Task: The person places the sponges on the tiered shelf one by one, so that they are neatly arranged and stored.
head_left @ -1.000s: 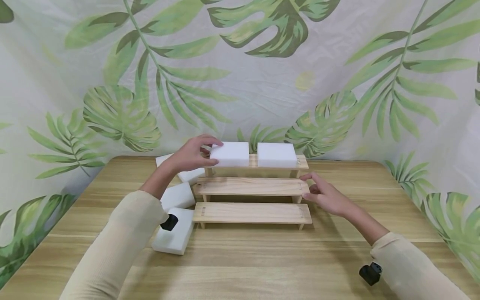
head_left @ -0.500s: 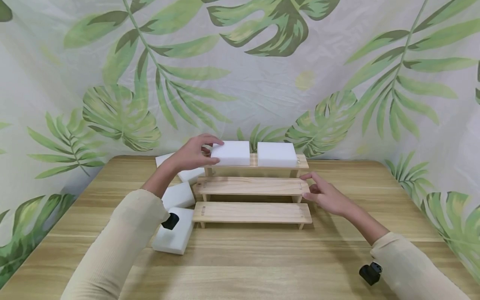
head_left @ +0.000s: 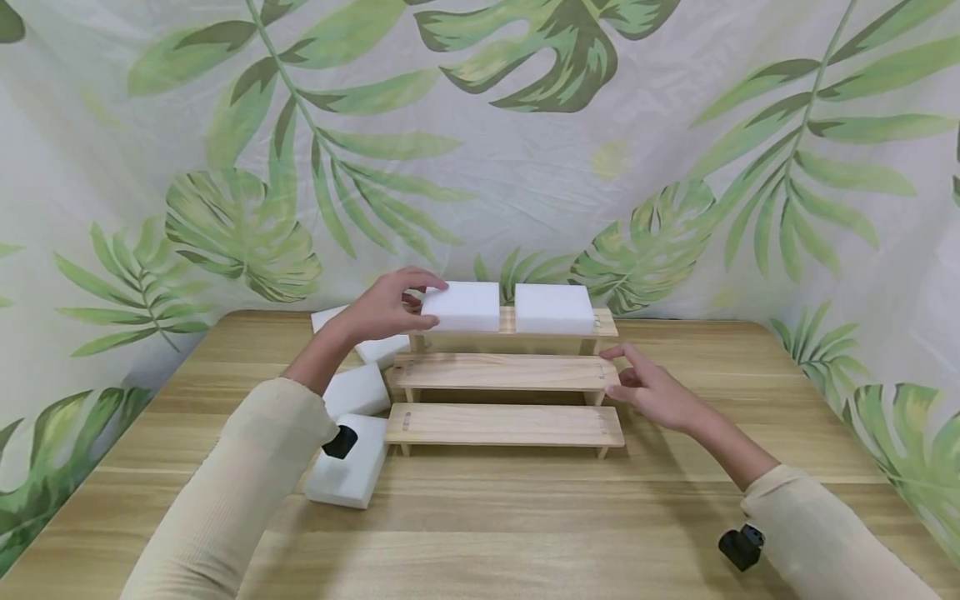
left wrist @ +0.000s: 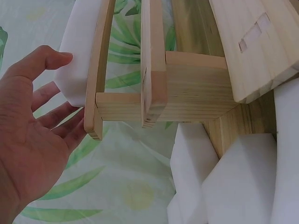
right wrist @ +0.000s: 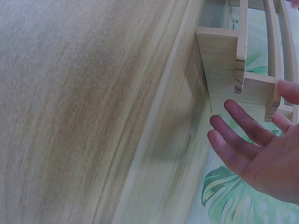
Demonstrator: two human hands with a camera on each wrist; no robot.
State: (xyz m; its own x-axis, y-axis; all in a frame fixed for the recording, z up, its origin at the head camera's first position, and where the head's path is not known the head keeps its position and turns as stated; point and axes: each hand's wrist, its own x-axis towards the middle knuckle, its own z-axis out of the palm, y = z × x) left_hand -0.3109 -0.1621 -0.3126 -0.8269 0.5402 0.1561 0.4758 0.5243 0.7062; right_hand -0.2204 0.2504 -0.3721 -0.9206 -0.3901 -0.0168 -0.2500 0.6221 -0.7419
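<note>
A three-tier wooden display stand (head_left: 506, 425) stands on the table. Two white foam blocks lie flat on its top tier, a left block (head_left: 465, 307) and a right block (head_left: 553, 308), with a narrow gap between them. My left hand (head_left: 384, 307) holds the left block at its outer end, thumb in front. The left wrist view shows the thumb (left wrist: 65, 58) against this block, the lower fingers near the tier's end. With thumb and index finger, my right hand (head_left: 656, 390) pinches the right end of the middle tier. Its other fingers (right wrist: 233, 140) extend loosely beside the stand.
Several more white foam blocks lie on the wooden table (head_left: 495, 533) left of the stand, including a near block (head_left: 352, 479) and another block (head_left: 356, 390) behind it. Part of this group is behind my left arm. A leaf-patterned cloth (head_left: 525, 183) hangs behind the table.
Since the earliest frame, the left block and my left hand have shifted very slightly to the right. My right hand and the stand look still.
</note>
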